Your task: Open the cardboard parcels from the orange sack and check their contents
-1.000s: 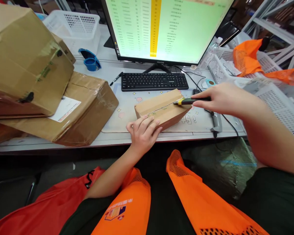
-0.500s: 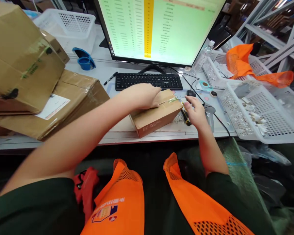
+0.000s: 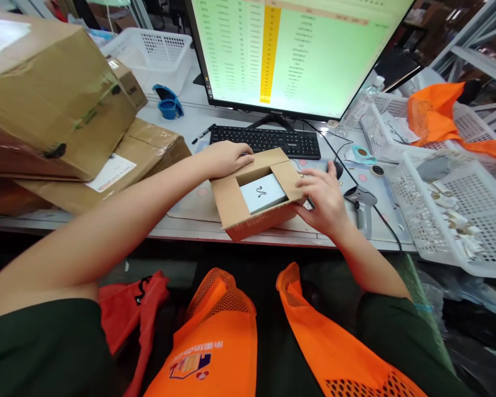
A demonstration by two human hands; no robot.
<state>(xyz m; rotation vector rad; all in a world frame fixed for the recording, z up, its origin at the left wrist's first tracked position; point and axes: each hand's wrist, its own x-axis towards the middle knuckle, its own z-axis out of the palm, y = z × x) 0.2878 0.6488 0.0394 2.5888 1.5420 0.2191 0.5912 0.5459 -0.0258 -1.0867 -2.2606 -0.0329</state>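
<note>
A small cardboard box stands open on the desk mat in front of the keyboard. Inside it lies a pale flat box with a small dark squiggle mark on top. My left hand rests on the far flap and holds it back. My right hand presses on the right-hand flap, fingers spread over its edge. The utility knife is not visible; whether it lies under my right hand I cannot tell.
A barcode scanner and a mouse lie just right of my right hand. White baskets with small parts stand further right. Large taped cartons are stacked on the left. The monitor stands behind the keyboard.
The box was taped shut while my right hand ran a knife along its seam. The knife was then put down. Now the flaps are open, both hands hold them, and the pale box shows.
</note>
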